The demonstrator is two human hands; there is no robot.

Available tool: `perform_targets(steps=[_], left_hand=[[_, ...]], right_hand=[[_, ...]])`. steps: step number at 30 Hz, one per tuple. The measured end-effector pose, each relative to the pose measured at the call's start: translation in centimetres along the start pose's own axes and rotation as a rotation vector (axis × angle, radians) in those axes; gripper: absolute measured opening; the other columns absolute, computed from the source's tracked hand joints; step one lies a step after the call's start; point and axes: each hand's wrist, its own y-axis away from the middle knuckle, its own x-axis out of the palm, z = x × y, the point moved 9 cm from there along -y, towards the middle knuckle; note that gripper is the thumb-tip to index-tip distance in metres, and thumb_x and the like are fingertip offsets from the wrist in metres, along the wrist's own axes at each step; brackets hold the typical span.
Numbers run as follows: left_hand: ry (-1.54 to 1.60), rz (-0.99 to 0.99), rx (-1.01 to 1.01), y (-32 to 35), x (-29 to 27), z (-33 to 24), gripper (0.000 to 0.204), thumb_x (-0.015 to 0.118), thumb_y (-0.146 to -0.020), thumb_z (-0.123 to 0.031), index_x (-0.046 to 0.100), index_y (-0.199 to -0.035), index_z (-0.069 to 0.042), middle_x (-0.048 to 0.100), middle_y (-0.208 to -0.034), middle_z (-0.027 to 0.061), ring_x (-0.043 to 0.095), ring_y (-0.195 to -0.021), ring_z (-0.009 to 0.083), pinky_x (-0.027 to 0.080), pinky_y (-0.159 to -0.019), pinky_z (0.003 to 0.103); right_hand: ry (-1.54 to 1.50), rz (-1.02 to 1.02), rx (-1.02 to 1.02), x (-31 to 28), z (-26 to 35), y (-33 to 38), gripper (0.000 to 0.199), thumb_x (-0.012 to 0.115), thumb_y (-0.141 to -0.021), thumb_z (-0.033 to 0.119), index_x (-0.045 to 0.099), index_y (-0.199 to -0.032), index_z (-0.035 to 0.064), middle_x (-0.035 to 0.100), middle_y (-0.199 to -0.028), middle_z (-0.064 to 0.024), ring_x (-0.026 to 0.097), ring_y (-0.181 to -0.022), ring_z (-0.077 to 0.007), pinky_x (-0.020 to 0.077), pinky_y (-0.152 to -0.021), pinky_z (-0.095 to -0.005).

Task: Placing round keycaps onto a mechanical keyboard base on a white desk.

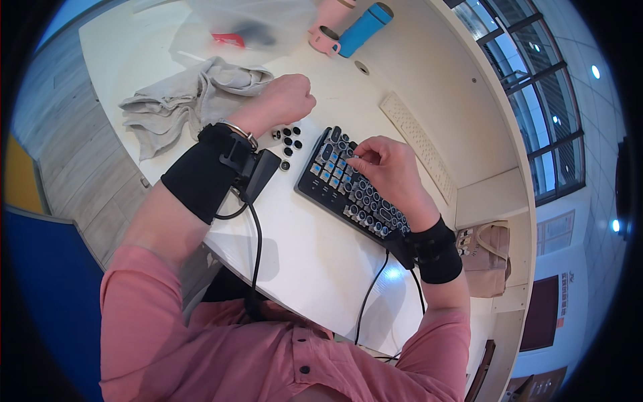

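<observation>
Several loose keycaps (288, 139) beside keyboard (355, 187): light, rigid, slippery; pinch by sides. Right hand (388, 171) pinches one; left hand (284, 100) fisted.

clear plastic bag (251, 27), red wall sign (564, 295)

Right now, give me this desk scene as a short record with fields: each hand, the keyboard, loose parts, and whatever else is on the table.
left hand: closed in a loose fist, resting on the table beside the loose keycaps
right hand: fingertips pinching at a key on the keyboard
keyboard: black, round keys, several caps off showing blue switches
loose keycaps: small black cluster left of the keyboard
table: white
also there: grey cloth, blue bottle, pink cup
</observation>
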Motion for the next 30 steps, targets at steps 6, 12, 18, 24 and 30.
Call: perform_targets(steps=[6, 12, 18, 24, 30], left_hand=[[0.039, 0.002, 0.003, -0.2, 0.4, 0.5, 0.024, 0.049, -0.081, -0.014, 0.058, -0.069, 0.004, 0.06, -0.056, 0.0108, 0.058, -0.045, 0.019, 0.05, -0.049, 0.033], [-0.037, -0.005, 0.075, -0.2, 0.3, 0.0, 0.024, 0.049, -0.08, -0.015, 0.057, -0.068, 0.004, 0.06, -0.056, 0.0102, 0.058, -0.046, 0.0192, 0.049, -0.049, 0.033], [-0.047, -0.001, 0.049, 0.4, 0.2, -0.5, 0.026, 0.05, -0.077, -0.016, 0.061, -0.075, 0.007, 0.063, -0.076, 0.0241, 0.062, -0.076, 0.0376, 0.048, -0.074, 0.045], [-0.064, 0.028, 0.038, 0.5, 0.4, -0.5, 0.025, 0.05, -0.077, -0.016, 0.062, -0.077, 0.006, 0.064, -0.081, 0.0235, 0.062, -0.081, 0.0378, 0.048, -0.076, 0.045], [-0.074, 0.034, 0.046, 0.7, 0.4, -0.7, 0.025, 0.049, -0.077, -0.016, 0.063, -0.08, 0.005, 0.064, -0.083, 0.0231, 0.062, -0.084, 0.0375, 0.048, -0.077, 0.045]], right_hand=[[-0.064, -0.135, -0.023, 0.2, -1.2, 1.5, 0.01, 0.071, -0.074, 0.007, 0.066, -0.08, 0.0003, 0.065, -0.074, -0.0125, 0.064, -0.064, -0.0247, 0.0499, -0.059, -0.0314], [0.118, -0.23, -0.273, 0.6, 0.8, 2.1, 0.007, 0.07, -0.074, 0.007, 0.068, -0.08, 0.0043, 0.065, -0.078, -0.008, 0.063, -0.066, -0.0265, 0.0502, -0.058, -0.0337], [0.239, -0.257, -0.269, 1.4, 1.0, 2.0, 0.005, 0.07, -0.072, 0.009, 0.067, -0.075, 0.0075, 0.061, -0.073, -0.0052, 0.062, -0.065, -0.0245, 0.0492, -0.056, -0.0345], [0.311, -0.219, -0.309, 1.9, 1.5, 2.1, 0.006, 0.07, -0.072, 0.009, 0.066, -0.076, 0.0068, 0.062, -0.075, -0.0054, 0.062, -0.07, -0.0242, 0.0502, -0.058, -0.0353], [0.315, -0.204, -0.313, 1.9, 2.0, 2.4, 0.005, 0.067, -0.074, 0.007, 0.066, -0.077, 0.0051, 0.063, -0.078, -0.0068, 0.062, -0.072, -0.0255, 0.0512, -0.062, -0.0365]])
